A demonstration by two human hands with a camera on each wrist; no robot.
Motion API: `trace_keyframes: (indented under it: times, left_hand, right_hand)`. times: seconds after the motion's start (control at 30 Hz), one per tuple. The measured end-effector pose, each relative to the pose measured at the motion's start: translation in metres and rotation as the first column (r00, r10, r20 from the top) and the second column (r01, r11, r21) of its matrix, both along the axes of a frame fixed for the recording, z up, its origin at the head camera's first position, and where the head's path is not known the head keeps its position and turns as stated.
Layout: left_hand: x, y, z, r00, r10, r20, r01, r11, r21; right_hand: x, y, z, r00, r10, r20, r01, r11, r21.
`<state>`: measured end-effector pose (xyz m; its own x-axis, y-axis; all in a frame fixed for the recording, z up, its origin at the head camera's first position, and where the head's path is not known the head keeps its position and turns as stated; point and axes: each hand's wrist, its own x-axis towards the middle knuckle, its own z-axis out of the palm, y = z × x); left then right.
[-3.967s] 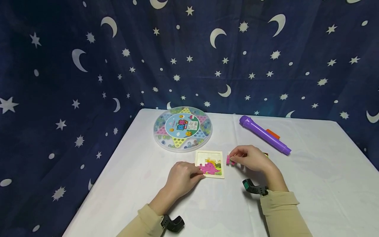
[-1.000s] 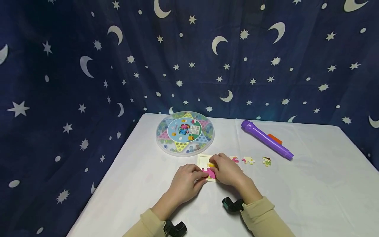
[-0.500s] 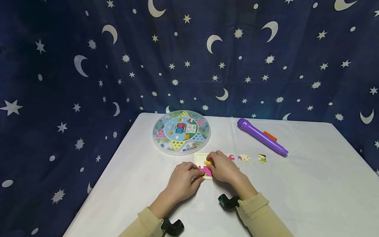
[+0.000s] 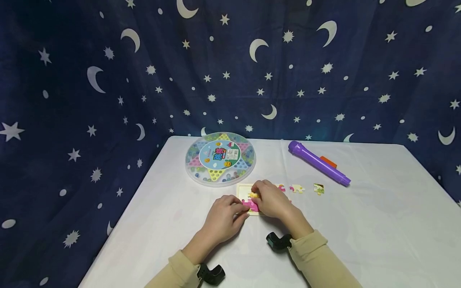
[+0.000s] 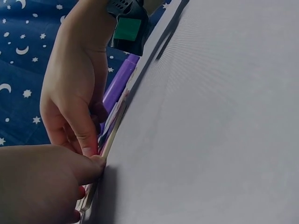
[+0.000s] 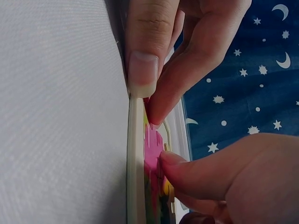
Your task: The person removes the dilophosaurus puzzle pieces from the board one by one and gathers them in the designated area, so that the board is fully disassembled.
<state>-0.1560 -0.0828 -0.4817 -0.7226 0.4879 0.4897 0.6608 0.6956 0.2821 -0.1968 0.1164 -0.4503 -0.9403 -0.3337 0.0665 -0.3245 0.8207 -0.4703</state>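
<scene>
A small square jigsaw puzzle with a pale frame [image 4: 245,185] lies on the white table, its pink dinosaur picture [image 4: 251,206] partly covered by fingers. My left hand [image 4: 223,218] grips the near left of the frame; in the right wrist view its thumb [image 6: 143,70] lies along the frame's edge and a fingertip touches the picture. Over the right part, my right hand [image 4: 275,202] pinches a puzzle piece [image 4: 254,195] with yellow on it, at the inlay. That piece is mostly hidden by the fingers. Loose puzzle pieces lie beyond the right hand: one pink [image 4: 281,187], one pale [image 4: 297,188], one green-brown [image 4: 318,189].
Behind the puzzle sits a round, clear Chinese checkers set [image 4: 220,159] with marbles. A purple microphone-shaped tube [image 4: 318,163] lies at the back right, an orange object [image 4: 328,161] beside it. A dark star-patterned curtain [image 4: 230,68] hangs behind the table.
Four seconds ago my right hand held a pink piece right of the frame; it has since moved left over the puzzle. During the last second both hands have stayed nearly still.
</scene>
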Motion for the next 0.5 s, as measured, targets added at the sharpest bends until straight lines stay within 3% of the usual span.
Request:
trace_keyframes:
  times: [0.27,0.5]
  left_hand:
    - [0.0028,-0.0021,-0.0034,0.999,0.018,0.027,-0.018,1.000,-0.008]
    - [-0.0017,-0.0013,-0.0001,1.000,-0.002,0.000,0.002,1.000,0.000]
  right_hand:
    - [0.0006,-0.0013,-0.0034,1.000,0.002,0.015,-0.002,0.999,-0.033]
    - [-0.0022,0.0011,0.0023,1.000,0.015,-0.005,-0.016,1.000,-0.023]
